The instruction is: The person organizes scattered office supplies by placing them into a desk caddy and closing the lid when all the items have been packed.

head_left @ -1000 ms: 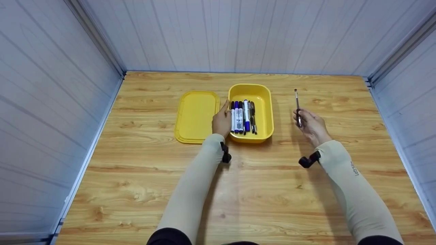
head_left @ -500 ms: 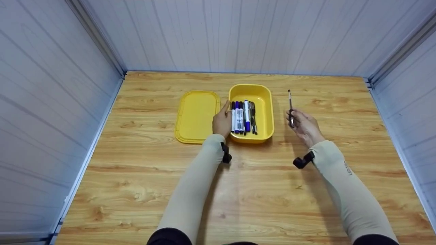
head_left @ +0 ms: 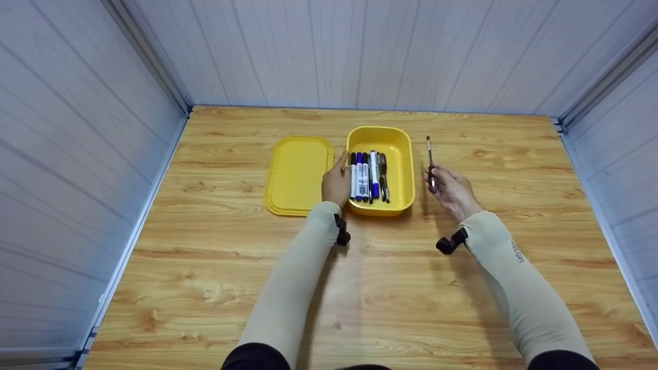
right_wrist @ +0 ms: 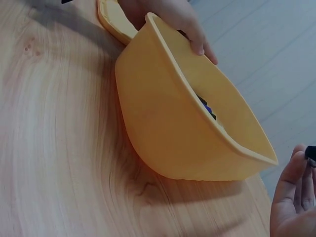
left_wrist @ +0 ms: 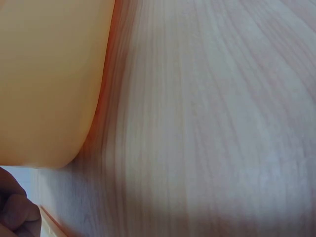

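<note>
In the head view, my left hand (head_left: 336, 184) holds the left rim of a yellow plastic box (head_left: 404, 185). The right wrist view shows its thumb (right_wrist: 198, 45) lapped over that rim. Several white-barrelled markers (head_left: 359, 180) with dark and purple caps lie side by side in the box, beside some slim dark pens (head_left: 383, 177). Right of the box, my right hand (head_left: 455, 192) pinches a pen (head_left: 430, 159) with a clear barrel and dark grip, pointing away from me. Only the pen's dark end (right_wrist: 311, 153) enters the right wrist view.
A yellow lid (head_left: 298, 177) lies flat on the wooden table (head_left: 216, 267), left of the box and partly under the left hand in the head view. Pale panels stand behind the table (head_left: 288, 56) and along both sides.
My right hand has moved left toward the box, carrying the pen. The left hand, box and lid stay in place.
</note>
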`<action>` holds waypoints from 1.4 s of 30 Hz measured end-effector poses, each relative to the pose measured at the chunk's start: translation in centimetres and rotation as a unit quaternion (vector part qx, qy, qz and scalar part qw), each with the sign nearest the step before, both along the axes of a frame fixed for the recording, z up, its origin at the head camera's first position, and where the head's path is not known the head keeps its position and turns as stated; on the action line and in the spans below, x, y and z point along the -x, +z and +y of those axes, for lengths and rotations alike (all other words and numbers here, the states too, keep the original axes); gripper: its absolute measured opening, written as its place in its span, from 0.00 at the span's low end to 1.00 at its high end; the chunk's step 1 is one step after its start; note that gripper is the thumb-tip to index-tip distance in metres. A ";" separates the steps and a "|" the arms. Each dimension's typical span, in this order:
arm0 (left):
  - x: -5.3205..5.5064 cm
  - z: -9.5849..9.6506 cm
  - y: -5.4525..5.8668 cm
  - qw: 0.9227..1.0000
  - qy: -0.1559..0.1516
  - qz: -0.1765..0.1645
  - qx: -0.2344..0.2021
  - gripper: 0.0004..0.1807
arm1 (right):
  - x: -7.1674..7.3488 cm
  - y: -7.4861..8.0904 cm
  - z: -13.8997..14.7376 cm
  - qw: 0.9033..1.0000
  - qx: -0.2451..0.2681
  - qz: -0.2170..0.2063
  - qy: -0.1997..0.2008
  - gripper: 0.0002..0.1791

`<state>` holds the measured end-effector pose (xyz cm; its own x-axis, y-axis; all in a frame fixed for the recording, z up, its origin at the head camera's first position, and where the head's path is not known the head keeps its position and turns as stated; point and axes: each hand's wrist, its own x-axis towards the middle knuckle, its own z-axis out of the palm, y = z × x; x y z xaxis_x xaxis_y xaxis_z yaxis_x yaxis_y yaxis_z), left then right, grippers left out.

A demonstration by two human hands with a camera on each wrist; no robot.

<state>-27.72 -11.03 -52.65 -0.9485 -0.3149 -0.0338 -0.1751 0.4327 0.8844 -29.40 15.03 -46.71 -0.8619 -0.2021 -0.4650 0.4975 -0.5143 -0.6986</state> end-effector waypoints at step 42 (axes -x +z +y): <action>-0.2 -0.1 0.2 1.000 -0.011 -0.003 -0.010 0.24 | 0.0 -0.6 -4.7 0.957 -0.278 0.077 0.010 0.19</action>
